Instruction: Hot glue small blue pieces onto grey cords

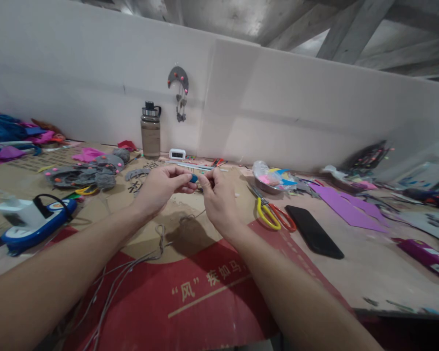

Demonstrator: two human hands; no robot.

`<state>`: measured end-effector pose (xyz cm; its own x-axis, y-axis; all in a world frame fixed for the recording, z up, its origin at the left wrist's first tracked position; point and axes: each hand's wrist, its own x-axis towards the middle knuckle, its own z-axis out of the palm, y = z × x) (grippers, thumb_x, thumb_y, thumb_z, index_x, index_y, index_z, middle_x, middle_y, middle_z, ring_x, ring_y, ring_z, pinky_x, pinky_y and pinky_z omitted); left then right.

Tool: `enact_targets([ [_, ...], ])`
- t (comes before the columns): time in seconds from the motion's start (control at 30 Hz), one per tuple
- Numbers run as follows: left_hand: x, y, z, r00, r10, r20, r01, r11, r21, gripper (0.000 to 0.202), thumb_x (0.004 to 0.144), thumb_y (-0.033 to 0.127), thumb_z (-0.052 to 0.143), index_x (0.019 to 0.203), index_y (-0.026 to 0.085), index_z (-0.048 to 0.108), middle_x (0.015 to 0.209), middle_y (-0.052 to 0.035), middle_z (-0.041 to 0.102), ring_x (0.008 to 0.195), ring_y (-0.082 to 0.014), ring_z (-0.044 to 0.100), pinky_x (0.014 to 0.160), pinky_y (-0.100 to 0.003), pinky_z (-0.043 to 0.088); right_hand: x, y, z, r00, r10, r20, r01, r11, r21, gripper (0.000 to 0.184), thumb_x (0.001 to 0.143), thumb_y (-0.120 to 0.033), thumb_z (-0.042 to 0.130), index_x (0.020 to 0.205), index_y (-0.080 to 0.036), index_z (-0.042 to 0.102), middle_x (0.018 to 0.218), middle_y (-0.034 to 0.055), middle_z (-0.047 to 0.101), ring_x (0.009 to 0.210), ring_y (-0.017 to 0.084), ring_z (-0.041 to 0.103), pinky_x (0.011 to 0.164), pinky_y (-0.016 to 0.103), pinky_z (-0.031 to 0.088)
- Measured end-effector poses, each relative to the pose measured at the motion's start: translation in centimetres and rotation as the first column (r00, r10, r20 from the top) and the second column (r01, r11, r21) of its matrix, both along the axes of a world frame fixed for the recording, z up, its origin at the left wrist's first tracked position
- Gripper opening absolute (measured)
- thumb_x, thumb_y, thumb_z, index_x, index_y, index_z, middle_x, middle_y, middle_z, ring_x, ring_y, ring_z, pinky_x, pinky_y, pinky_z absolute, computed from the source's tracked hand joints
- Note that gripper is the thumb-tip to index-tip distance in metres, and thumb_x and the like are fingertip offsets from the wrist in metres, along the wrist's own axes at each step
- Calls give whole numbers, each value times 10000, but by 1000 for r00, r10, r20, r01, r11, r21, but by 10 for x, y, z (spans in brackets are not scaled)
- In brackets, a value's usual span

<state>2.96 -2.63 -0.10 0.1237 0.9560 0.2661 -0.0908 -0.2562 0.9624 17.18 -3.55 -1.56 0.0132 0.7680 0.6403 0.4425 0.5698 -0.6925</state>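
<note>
Above the middle of the table, both hands meet around a small blue piece, whose exact kind I cannot make out. My left hand pinches it between thumb and fingers. My right hand is closed right beside it, thumb against the curled index finger; whatever sits in that pinch is hidden. Loose grey cord trails below the hands over the red and brown cardboard. Left of my left hand lie grey felt shapes with pink and orange beads.
A water bottle stands by the white partition. To the right are yellow and red scissors, a black phone, a metal bowl and purple felt. A blue power strip with a plugged charger is at left.
</note>
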Motion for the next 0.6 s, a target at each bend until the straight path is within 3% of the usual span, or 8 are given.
enact_targets([
  [0.6,-1,0,1,995,-63,83,66,997,-33,143,667,260,682,686,148,595,589,-14,619,553,-126,609,620,-294,527,-3,-3,0,995,65,-70,-68,997,-36,199,842,-381,473,721,-224,493,653,-3,507,661,151,472,590,279,335],
])
